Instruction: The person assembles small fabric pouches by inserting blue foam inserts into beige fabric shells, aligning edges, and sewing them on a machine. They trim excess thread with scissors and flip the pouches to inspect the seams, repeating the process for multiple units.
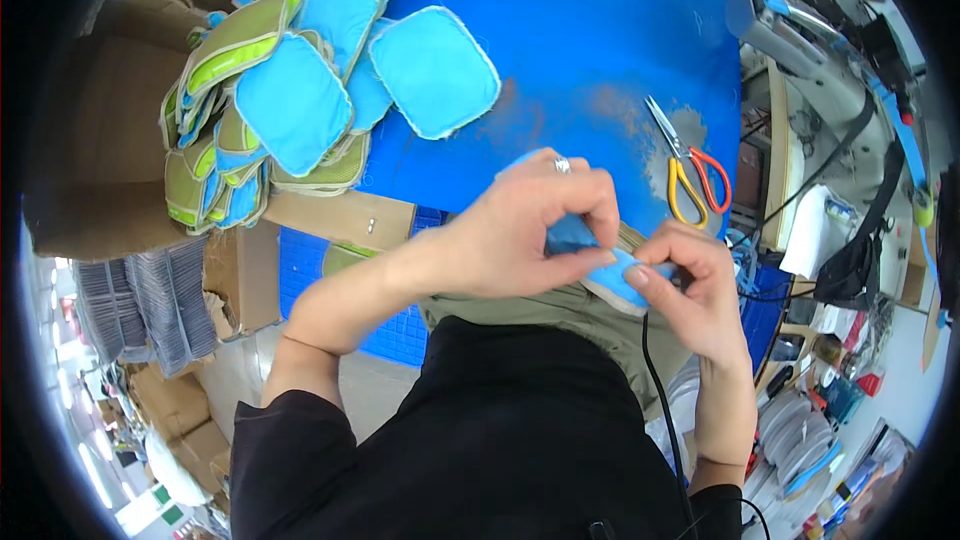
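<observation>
My left hand (530, 225), with a ring on one finger, pinches a light blue padded fabric piece (618, 275) with a pale edge, held at the near edge of the blue table (590, 40). My right hand (695, 285) grips the same piece from the right, thumb on top. Olive fabric (560, 305) hangs below both hands over my lap. Most of the piece is hidden by my fingers.
A heap of blue and olive-green padded pieces (290, 90) lies at the table's far left. Scissors with yellow and red handles (690, 165) lie to the right of my hands. Cardboard boxes (100, 140) stand left; a sewing machine (790, 30) and clutter stand right.
</observation>
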The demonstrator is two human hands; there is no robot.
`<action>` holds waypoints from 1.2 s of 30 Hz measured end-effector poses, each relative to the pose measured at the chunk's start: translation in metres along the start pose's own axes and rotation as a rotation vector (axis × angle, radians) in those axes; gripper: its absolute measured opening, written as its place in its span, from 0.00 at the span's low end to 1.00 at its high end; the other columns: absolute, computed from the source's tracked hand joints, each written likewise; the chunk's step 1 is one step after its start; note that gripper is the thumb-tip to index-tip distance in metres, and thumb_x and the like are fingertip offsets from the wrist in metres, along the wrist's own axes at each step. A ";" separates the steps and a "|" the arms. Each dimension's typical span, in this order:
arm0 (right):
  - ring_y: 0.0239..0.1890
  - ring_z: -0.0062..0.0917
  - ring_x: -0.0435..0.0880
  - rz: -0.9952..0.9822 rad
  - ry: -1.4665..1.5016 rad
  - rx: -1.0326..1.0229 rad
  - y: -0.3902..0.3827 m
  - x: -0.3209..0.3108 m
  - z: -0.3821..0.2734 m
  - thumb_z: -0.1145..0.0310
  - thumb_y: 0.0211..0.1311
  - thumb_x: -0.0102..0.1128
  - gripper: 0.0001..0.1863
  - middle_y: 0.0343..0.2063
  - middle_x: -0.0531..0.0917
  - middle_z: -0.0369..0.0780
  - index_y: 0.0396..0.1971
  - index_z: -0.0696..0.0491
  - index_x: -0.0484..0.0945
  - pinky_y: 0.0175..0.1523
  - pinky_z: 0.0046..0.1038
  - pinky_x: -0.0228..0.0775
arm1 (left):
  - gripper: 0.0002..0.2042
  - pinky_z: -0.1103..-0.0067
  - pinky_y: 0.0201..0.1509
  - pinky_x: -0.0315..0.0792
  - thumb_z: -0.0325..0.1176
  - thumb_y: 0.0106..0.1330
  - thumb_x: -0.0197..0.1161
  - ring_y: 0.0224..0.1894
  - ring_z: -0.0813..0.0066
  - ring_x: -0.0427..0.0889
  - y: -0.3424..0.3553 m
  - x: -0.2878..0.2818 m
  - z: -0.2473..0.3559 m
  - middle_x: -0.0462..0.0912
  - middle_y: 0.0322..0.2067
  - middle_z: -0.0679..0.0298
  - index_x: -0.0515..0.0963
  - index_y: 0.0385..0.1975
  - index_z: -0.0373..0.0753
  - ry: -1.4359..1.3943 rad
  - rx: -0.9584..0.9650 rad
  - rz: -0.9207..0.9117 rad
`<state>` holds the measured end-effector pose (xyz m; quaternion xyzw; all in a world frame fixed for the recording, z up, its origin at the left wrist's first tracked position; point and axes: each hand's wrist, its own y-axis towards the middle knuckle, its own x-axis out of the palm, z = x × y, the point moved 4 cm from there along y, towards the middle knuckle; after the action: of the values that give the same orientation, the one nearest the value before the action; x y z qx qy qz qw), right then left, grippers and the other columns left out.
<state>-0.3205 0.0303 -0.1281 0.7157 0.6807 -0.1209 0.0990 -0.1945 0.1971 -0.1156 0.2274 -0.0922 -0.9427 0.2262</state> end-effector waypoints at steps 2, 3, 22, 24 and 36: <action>0.24 0.22 0.75 0.014 -0.074 -0.050 -0.002 0.002 -0.005 0.76 0.57 0.71 0.04 0.24 0.80 0.38 0.31 0.59 0.84 0.29 0.25 0.62 | 0.10 0.73 0.46 0.68 0.24 0.55 0.75 0.36 0.70 0.81 -0.009 0.004 0.001 0.86 0.33 0.69 0.79 0.29 0.43 0.066 0.036 0.038; 0.24 0.23 0.75 0.021 -0.132 -0.063 -0.001 0.003 -0.010 0.77 0.56 0.71 0.04 0.24 0.79 0.38 0.30 0.58 0.84 0.28 0.25 0.62 | 0.10 0.71 0.49 0.71 0.24 0.55 0.75 0.41 0.68 0.83 -0.015 0.004 -0.003 0.87 0.35 0.67 0.80 0.31 0.43 0.069 0.023 0.021; 0.22 0.25 0.80 -0.065 -0.699 -0.459 -0.029 0.015 -0.053 0.77 0.47 0.66 0.14 0.24 0.71 0.35 0.37 0.52 0.82 0.24 0.29 0.71 | 0.13 0.63 0.61 0.74 0.24 0.59 0.68 0.51 0.60 0.85 -0.033 -0.163 -0.147 0.88 0.42 0.58 0.84 0.44 0.39 1.150 -0.203 0.192; 0.22 0.25 0.80 -0.043 -0.699 -0.454 -0.035 0.011 -0.054 0.77 0.47 0.66 0.14 0.25 0.71 0.35 0.38 0.52 0.82 0.24 0.29 0.71 | 0.10 0.71 0.52 0.78 0.26 0.60 0.71 0.43 0.68 0.88 -0.013 -0.168 -0.117 0.89 0.37 0.60 0.85 0.41 0.37 0.758 -0.239 0.363; 0.24 0.25 0.80 -0.015 -0.630 -0.479 -0.043 0.009 -0.055 0.76 0.48 0.66 0.14 0.26 0.71 0.35 0.38 0.51 0.82 0.25 0.29 0.71 | 0.09 0.82 0.43 0.79 0.31 0.68 0.70 0.37 0.81 0.85 0.011 -0.131 -0.037 0.88 0.38 0.63 0.82 0.43 0.34 -0.336 -0.397 0.322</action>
<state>-0.3605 0.0580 -0.0772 0.5954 0.6312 -0.1731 0.4661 -0.0688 0.2457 -0.0944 0.0019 0.0227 -0.9186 0.3945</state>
